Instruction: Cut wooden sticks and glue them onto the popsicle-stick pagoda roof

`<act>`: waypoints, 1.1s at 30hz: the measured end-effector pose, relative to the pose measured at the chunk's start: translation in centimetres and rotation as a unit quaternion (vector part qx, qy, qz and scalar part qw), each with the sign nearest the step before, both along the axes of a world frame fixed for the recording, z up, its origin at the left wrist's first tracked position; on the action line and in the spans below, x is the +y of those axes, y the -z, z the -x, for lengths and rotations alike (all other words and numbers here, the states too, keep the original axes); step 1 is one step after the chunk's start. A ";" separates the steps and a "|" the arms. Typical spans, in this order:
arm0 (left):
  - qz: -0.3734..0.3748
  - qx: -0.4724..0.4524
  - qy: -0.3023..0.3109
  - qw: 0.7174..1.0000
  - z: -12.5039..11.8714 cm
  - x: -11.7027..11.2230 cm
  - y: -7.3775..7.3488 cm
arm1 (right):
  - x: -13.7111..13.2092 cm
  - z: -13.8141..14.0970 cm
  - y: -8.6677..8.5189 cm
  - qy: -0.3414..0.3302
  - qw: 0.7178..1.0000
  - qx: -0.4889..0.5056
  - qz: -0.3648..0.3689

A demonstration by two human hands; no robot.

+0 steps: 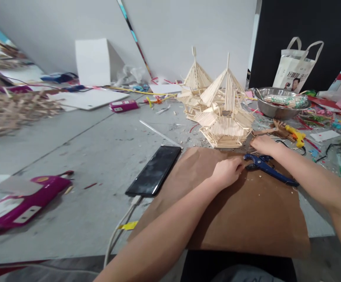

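My left hand (pixel 228 171) is above the brown paper sheet (pixel 258 223), its fingers curled together; whatever they hold is too small to make out. Just to its right, blue-handled pliers or cutters (pixel 266 166) lie on the sheet. My right hand (pixel 262 145) reaches past this tool to the tabletop beside the sheet's far edge. Its fingers are bent downward and partly hidden, so I cannot see what is in them. Close by stands a pavilion-like model built of thin wooden sticks (pixel 225 127), with pointed roofs.
A black phone (pixel 155 170) with a white cable overlaps the sheet's left edge. Magenta devices (pixel 38 196) and a pile of sticks (pixel 14 109) lie left. A yellow glue gun (pixel 296 135), a metal bowl (pixel 285 111), a white bag (pixel 292 72) and scraps crowd the right.
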State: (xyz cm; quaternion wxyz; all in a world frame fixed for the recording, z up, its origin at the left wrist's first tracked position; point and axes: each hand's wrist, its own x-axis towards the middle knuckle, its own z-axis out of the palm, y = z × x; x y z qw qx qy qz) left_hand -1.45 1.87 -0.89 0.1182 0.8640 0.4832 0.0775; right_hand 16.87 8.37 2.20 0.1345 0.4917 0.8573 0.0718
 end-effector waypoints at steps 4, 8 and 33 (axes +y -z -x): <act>0.019 -0.020 -0.012 1.000 0.1 -0.1 0.0 | 0.1 -0.3 0.1 0.018 1.000 0.011 -0.004; 0.025 -0.075 -0.028 0.996 0.2 -0.1 -0.9 | -0.4 -1.8 -1.1 0.041 0.996 0.068 -0.030; 0.300 -0.772 -0.075 0.556 -3.1 6.1 -7.1 | 2.6 3.4 -9.9 0.118 0.701 0.696 0.102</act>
